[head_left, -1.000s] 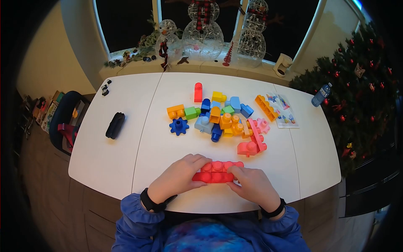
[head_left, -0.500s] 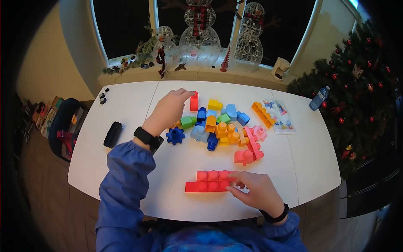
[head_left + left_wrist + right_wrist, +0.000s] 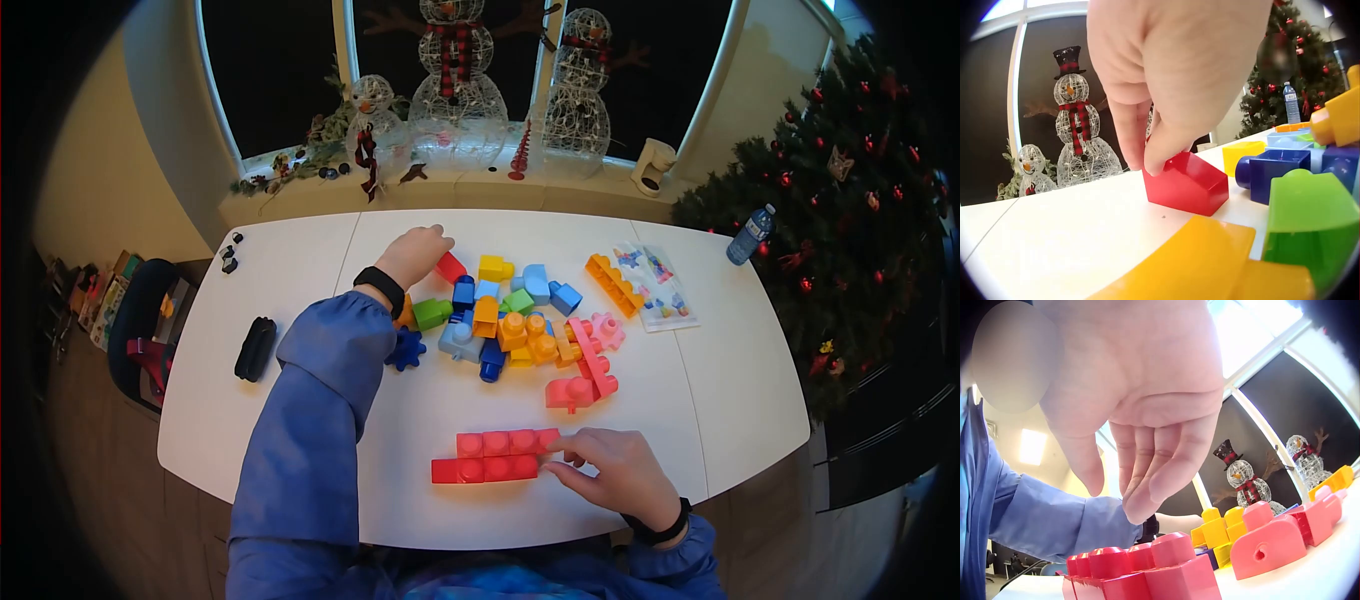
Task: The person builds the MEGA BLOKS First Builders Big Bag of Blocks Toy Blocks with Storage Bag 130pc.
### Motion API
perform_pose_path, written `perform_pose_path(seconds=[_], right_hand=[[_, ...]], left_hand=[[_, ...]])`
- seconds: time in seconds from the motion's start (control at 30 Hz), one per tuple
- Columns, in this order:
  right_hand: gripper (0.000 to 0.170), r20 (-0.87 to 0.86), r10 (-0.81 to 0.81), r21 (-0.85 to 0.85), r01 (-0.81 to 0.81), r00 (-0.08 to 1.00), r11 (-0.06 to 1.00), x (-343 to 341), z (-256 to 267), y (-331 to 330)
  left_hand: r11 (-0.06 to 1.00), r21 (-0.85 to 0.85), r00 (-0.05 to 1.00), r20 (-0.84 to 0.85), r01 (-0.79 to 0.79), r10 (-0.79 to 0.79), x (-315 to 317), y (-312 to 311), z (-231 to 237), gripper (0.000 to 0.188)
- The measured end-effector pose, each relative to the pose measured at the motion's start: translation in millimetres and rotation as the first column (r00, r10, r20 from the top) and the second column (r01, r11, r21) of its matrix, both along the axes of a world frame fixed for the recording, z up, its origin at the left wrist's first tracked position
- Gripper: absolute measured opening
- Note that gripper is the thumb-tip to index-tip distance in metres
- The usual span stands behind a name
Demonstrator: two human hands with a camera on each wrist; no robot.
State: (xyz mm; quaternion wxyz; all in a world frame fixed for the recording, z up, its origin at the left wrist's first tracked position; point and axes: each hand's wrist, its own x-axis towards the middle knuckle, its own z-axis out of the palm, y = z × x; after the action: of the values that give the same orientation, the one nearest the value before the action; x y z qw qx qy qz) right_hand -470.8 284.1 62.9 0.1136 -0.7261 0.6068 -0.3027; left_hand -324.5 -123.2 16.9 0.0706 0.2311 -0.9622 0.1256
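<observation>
At the far side of the table my left hand (image 3: 412,258) pinches one end of a red block (image 3: 1185,184) between thumb and fingers. The block has a sloped end and sits low over the white tabletop. Near the front edge lie two joined-looking rows of studded blocks, a pink-red row (image 3: 508,442) behind and a red row (image 3: 485,470) in front. My right hand (image 3: 622,478) is at their right end, fingers loosely bent. In the right wrist view nothing is between its thumb and fingers, and the fingertips hover above the studs.
Mid-table is a pile of blocks, with a green block (image 3: 432,314), a blue gear (image 3: 405,350) and a pink block (image 3: 570,393). An orange bar (image 3: 614,286) lies beside a picture sheet (image 3: 660,300). A black case (image 3: 255,349) is left; a water bottle (image 3: 751,236) stands right.
My left hand has left the block rows, reached to the far red block and taken hold of it; the block has turned askew. My right hand has loosened and stays by the rows.
</observation>
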Motion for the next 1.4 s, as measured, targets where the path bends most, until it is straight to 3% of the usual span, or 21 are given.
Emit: perform_pose_path(seconds=[0.1,0.2,0.33,0.57,0.73,0.8,0.9,1.1,1.23,1.4], right_hand=[[0.018,0.016,-0.017,-0.015,0.017,1.000,1.000,-3,1,0],[0.021,0.073,-0.038,-0.036,0.041,0.997,0.999,-5,2,-1],[0.028,0.163,-0.100,-0.066,0.112,0.981,0.992,-3,9,-4],[0.040,0.078,-0.075,-0.239,0.092,0.994,0.967,20,22,-25],[0.043,-0.062,-0.014,-0.286,-0.005,0.998,0.958,24,19,-31],[0.042,-0.057,-0.026,-0.237,0.012,0.998,0.972,23,18,-26],[0.040,0.008,-0.068,-0.141,0.068,0.998,0.988,14,19,-13],[0.033,0.020,-0.103,0.112,0.100,0.994,0.989,-21,10,19],[0.030,-0.029,-0.050,0.222,0.055,0.998,0.973,-23,-12,22],[0.028,-0.158,-0.072,0.206,0.104,0.985,0.973,-17,-13,19]], left_hand=[[0.999,0.035,1.000,0.013,-0.029,0.028,15,5,19,0.015],[0.998,0.053,0.990,-0.141,0.020,-0.012,38,31,46,0.015],[0.969,0.215,0.923,-0.384,0.123,-0.031,65,120,78,0.028],[0.841,0.428,0.818,-0.575,0.331,-0.030,88,237,85,0.033],[0.778,0.509,0.812,-0.584,0.368,-0.002,88,267,78,0.039],[0.743,0.557,0.831,-0.557,0.371,0.003,87,270,74,0.044],[0.785,0.498,0.808,-0.589,0.368,-0.005,92,274,71,0.057],[0.747,0.643,0.941,-0.329,0.168,0.071,121,278,44,0.076],[0.742,0.651,0.945,-0.319,0.162,0.073,124,277,23,0.075],[0.723,0.675,0.947,-0.308,0.147,0.094,121,278,13,0.073]])
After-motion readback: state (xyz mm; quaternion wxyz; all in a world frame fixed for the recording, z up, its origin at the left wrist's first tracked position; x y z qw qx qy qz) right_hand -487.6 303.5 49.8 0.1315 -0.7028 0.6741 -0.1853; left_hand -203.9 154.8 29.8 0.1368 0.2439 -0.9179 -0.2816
